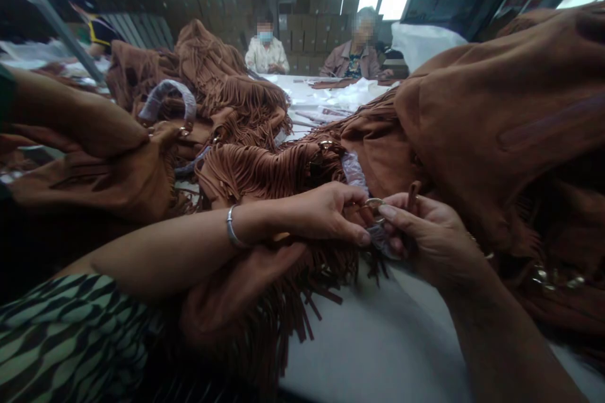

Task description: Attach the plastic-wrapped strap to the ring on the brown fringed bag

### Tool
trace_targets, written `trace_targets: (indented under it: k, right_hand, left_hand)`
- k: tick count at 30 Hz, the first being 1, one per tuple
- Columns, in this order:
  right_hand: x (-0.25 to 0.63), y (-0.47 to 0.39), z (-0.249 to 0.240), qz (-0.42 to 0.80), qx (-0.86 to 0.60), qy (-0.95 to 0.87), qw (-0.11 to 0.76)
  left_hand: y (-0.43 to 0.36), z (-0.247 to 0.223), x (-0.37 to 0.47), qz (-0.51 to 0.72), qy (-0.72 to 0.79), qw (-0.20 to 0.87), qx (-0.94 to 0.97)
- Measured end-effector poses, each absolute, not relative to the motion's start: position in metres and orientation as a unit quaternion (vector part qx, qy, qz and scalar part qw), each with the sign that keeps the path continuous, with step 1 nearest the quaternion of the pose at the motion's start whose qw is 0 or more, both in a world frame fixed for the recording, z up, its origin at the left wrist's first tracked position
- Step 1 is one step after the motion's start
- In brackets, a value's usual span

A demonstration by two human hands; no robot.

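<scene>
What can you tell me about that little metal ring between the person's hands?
The ring is small, rounded and shiny, with a pale golden gleam that looks like metal. It is held up, tilted, in front of brown, suede-like material. The thumb of the right hand presses its right side; the left hand's fingertips are at its left, though blur hides exactly where they touch. Greyish wrapping shows just below. Its fastening cannot be made out.

There's a way through, low over the white tabletop (368, 340)! Dangling fringe (283, 321) crowds its left, and a brown heap (496, 113) walls the right.
</scene>
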State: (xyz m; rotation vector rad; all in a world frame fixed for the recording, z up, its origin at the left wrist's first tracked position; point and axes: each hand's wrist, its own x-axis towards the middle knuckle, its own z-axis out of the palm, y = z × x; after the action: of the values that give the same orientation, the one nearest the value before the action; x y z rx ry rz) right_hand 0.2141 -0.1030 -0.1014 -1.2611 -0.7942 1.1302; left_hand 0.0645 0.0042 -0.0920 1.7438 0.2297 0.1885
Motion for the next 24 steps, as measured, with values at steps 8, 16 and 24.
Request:
trace_targets:
  k: [8,16,24]
  right_hand:
    - [0.191,-0.099,-0.106,0.506,-0.505,-0.273,0.644]
    - [0.198,-0.103,-0.101,0.501,-0.529,-0.318,0.607]
    - [0.217,-0.114,-0.092,0.493,-0.582,-0.440,0.474]
  left_hand:
    - [-0.004,-0.101,0.054,0.162,0.130,0.479,0.853]
    - [0.000,-0.089,0.049,0.086,0.055,0.477,0.873]
    - [0.006,-0.083,0.061,-0.049,-0.047,0.429,0.901]
